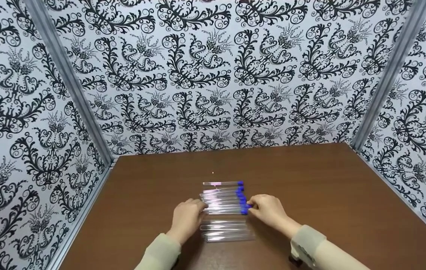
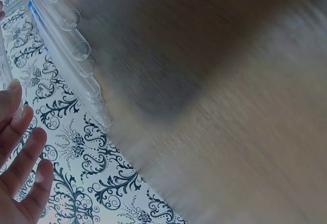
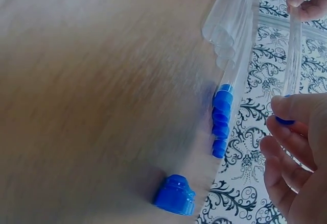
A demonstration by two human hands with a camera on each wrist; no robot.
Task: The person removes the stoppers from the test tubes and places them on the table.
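Observation:
Both hands hold one clear test tube (image 3: 294, 55) between them, lifted above the table in the wrist views. My left hand (image 1: 187, 217) pinches its closed end between thumb and fingertip; the other fingers are spread in the left wrist view. At the opposite end, my right hand (image 1: 268, 209) pinches the tube's blue cap (image 3: 284, 121) between thumb and forefinger. A row of capped test tubes (image 1: 218, 195) lies beyond the hands, blue caps to the right. Nearer to me lie several uncapped test tubes (image 1: 230, 237), side by side. A loose blue cap (image 3: 175, 196) rests on the table.
All of this lies on a brown wooden table (image 1: 153, 180). Patterned black-and-white panels (image 1: 205, 75) enclose it at the back and sides, with grey metal posts (image 1: 70, 82) in the corners.

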